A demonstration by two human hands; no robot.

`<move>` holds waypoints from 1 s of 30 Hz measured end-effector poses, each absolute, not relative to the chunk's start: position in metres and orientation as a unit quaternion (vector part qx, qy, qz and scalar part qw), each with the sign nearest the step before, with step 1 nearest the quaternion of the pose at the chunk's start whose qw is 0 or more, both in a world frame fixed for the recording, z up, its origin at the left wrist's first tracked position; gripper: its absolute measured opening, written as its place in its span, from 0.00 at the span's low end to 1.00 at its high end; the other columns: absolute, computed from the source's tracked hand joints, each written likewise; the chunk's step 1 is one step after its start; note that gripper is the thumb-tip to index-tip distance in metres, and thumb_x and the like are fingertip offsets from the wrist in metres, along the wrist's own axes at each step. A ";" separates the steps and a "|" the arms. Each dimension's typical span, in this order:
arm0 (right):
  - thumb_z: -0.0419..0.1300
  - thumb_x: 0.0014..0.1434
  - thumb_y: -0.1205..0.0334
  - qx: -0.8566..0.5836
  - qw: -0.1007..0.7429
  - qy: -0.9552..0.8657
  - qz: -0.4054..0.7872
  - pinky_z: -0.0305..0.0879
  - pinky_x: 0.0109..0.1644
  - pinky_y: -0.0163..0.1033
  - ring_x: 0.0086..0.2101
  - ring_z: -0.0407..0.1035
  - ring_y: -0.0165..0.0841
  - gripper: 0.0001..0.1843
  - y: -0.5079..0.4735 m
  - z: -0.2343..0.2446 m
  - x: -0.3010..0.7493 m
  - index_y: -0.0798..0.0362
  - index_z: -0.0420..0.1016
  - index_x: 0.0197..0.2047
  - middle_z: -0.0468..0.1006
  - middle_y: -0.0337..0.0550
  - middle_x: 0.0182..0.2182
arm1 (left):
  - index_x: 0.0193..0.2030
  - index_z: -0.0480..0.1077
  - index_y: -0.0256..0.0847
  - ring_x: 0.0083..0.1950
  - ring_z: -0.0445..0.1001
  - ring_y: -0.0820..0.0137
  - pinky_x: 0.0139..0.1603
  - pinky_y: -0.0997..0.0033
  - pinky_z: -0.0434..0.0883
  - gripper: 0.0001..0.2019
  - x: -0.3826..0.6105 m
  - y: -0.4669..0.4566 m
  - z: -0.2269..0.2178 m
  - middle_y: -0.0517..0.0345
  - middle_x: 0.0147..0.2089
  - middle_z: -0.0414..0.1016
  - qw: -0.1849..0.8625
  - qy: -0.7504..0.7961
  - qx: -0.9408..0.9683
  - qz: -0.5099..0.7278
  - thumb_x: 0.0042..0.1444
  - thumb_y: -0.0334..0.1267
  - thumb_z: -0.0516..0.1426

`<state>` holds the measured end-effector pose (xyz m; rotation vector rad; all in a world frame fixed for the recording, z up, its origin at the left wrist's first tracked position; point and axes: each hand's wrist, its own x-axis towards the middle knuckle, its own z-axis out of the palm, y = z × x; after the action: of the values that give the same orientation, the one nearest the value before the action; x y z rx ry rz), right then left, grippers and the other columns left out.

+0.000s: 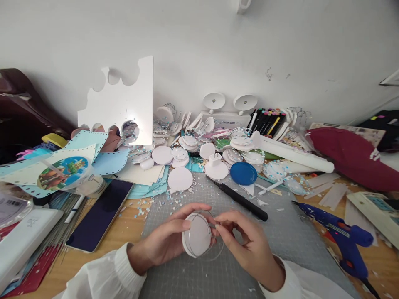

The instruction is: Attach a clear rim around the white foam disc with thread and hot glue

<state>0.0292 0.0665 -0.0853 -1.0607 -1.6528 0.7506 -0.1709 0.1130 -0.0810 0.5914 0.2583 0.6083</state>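
Observation:
My left hand (170,238) grips a white foam disc (197,235) by its edge, held upright over the grey cutting mat (249,253). My right hand (249,241) pinches a clear, thin plastic ring or film against the disc's right rim. Both hands meet at the disc near the front middle of the mat. White sleeves cover both wrists.
A black pen (241,201) lies on the mat behind the hands, a blue lid (243,173) beyond it. A blue glue gun (339,238) lies at right, a phone (99,216) at left. Several white discs (180,179), a white tube (293,154) and marker pens (266,120) crowd the back.

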 end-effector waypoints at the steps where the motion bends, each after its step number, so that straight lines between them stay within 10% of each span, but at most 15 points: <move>1: 0.57 0.64 0.68 -0.435 0.496 -0.691 0.295 0.66 0.29 0.31 0.26 0.69 0.27 0.06 0.066 -0.085 0.029 0.48 0.73 0.42 0.76 0.37 0.29 | 0.59 0.69 0.37 0.51 0.78 0.61 0.55 0.60 0.70 0.21 -0.171 0.112 -0.081 0.45 0.52 0.77 0.906 0.127 0.285 0.287 0.59 0.38 0.59; 30: 0.52 0.67 0.71 -0.358 0.473 -0.794 0.133 0.66 0.32 0.33 0.29 0.68 0.30 0.11 0.066 -0.091 0.028 0.52 0.70 0.49 0.73 0.40 0.29 | 0.54 0.71 0.39 0.42 0.82 0.63 0.41 0.68 0.76 0.21 -0.168 0.105 -0.087 0.46 0.42 0.81 0.921 0.153 0.303 0.193 0.57 0.45 0.63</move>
<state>0.0278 0.0662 -0.0913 -0.8765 -1.9443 0.3249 -0.1680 0.1047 -0.0870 0.6220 0.3136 0.3968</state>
